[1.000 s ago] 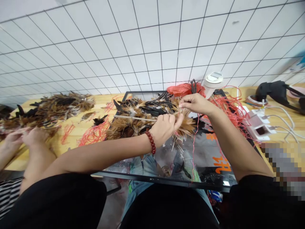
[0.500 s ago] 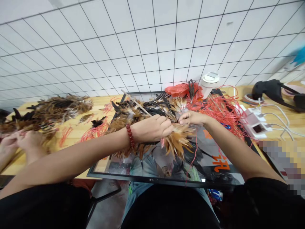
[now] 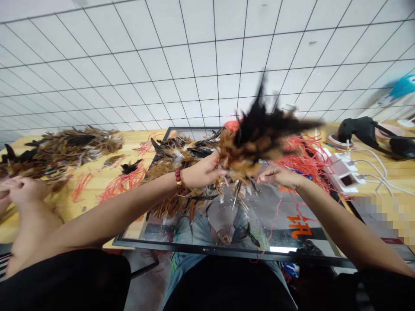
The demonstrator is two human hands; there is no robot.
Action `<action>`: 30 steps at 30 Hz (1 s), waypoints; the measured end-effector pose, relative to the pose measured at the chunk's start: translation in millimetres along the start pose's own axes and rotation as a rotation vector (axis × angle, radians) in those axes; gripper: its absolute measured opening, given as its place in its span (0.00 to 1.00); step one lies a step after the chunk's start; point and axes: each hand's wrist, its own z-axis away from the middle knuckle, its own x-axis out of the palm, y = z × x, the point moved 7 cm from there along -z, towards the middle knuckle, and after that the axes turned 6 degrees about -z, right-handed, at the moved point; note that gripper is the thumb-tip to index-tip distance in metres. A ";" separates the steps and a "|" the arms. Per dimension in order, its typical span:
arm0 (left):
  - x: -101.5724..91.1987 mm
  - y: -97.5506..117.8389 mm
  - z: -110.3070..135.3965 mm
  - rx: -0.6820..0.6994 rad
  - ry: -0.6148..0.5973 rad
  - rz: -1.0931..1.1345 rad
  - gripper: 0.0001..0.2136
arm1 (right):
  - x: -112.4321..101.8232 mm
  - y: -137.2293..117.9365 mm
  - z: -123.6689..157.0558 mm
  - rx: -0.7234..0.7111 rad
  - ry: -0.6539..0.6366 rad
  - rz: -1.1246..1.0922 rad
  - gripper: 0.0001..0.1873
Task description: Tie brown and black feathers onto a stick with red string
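Note:
My left hand (image 3: 205, 172), with a red bead bracelet at its wrist, is closed round the base of a bunch of feathers (image 3: 256, 140). Brown plumes sit near the grip, and black tips, smeared by motion, point up and to the right. To the right of the bunch, my right hand (image 3: 280, 177) has its fingers pinched together; what they hold, if anything, I cannot make out. A thin red string (image 3: 278, 211) hangs below that hand over the glossy black-framed panel (image 3: 197, 249). Loose brown and black feathers (image 3: 175, 172) lie on the panel under my left forearm.
Tangled red strings (image 3: 308, 157) lie at the right, beside a white power strip (image 3: 344, 175) with cables. A black strapped object (image 3: 366, 134) stands behind. Another feather pile (image 3: 78, 147) and another person's hands (image 3: 24, 190) are at the left. A tiled wall (image 3: 194, 65) rises behind.
The feather bunch has swung up from lying low over the panel, its tips now up and right. My right hand has moved away from my left hand, to the right and slightly nearer.

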 end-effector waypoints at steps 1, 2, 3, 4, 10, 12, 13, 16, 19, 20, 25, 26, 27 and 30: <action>6.6 -5.6 -1.1 -0.102 -0.002 0.179 0.07 | 3.7 -4.4 -0.2 0.006 -0.024 0.079 0.19; 15.0 -10.0 -2.3 -0.183 -0.018 0.340 0.09 | 8.2 -10.0 -0.3 0.009 -0.047 0.143 0.19; 23.1 -13.2 -4.1 -0.238 -0.031 0.479 0.11 | 12.9 -17.9 -0.3 -0.008 -0.053 0.174 0.19; 30.0 -15.8 -6.6 -0.270 -0.029 0.594 0.12 | 17.5 -29.0 -0.3 -0.061 -0.035 0.158 0.20; 57.1 -38.4 -22.5 -0.305 0.104 0.988 0.14 | 57.8 -73.5 -5.2 -0.283 -0.011 -0.407 0.21; 63.4 -45.0 -24.4 -0.294 0.140 1.083 0.13 | 65.5 -64.8 -11.9 -0.194 -0.001 -0.533 0.21; 65.8 -47.5 -24.9 -0.286 0.160 1.124 0.13 | 65.5 -59.2 -14.9 -0.162 0.023 -0.580 0.21; 72.3 -53.8 -26.3 -0.261 0.219 1.268 0.10 | 59.1 -44.3 -21.5 -0.136 0.097 -0.670 0.23; 79.8 -62.4 -29.5 -0.247 0.289 1.391 0.11 | 53.4 -35.7 -25.9 -0.149 0.156 -0.706 0.23; 81.9 -66.8 -30.6 -0.245 0.324 1.408 0.12 | 52.0 -34.0 -27.1 -0.157 0.183 -0.718 0.23; 89.4 -91.0 -29.3 -0.252 0.469 1.449 0.11 | 51.8 -30.0 -32.6 -0.210 0.305 -0.771 0.23; 89.6 -94.7 -27.4 -0.255 0.486 1.463 0.10 | 53.3 -29.7 -33.4 -0.221 0.319 -0.769 0.23; 89.4 -98.1 -24.8 -0.263 0.505 1.481 0.09 | 55.5 -29.6 -34.1 -0.230 0.328 -0.762 0.22; 87.1 -107.5 -14.3 -0.314 0.572 1.550 0.10 | 62.6 -29.9 -34.6 -0.255 0.351 -0.743 0.20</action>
